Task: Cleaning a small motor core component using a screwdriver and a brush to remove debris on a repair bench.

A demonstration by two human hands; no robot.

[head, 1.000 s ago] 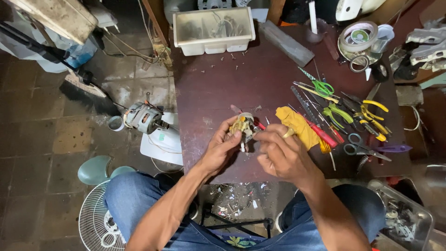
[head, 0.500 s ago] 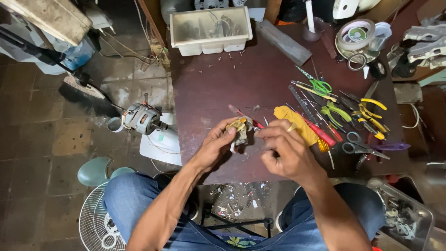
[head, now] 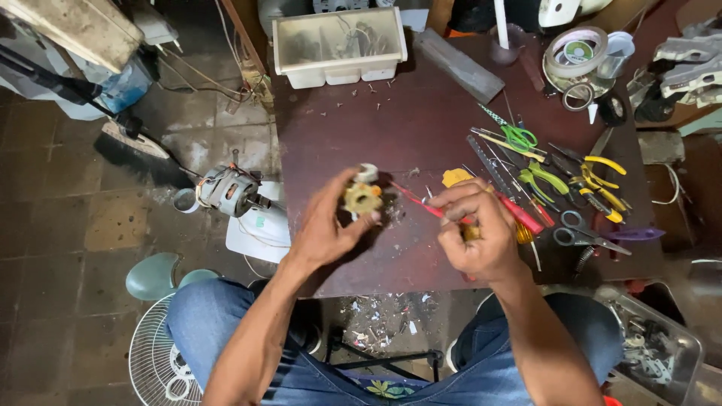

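1. Left hand [head: 327, 225] over the near edge of the dark red desk [head: 338, 135], fingers clamped on a small yellowish round part [head: 363, 198] with a pale cap on top; part held just above the desk.
2. Right hand [head: 477, 229] right of the part, fingers closed around a thin red-handled tool [head: 421, 204]; its tip points at the part, contact unclear.
3. Right of the right hand, on the desk: red-handled screwdriver [head: 519, 214], green scissors [head: 517, 137], yellow-handled pliers [head: 598, 169], grey scissors [head: 575, 225].
4. Far edge of the desk: white plastic bin [head: 338, 45]; tape roll [head: 575, 49] at far right.
5. Left of the desk, on the floor: small electric motor [head: 226, 189].
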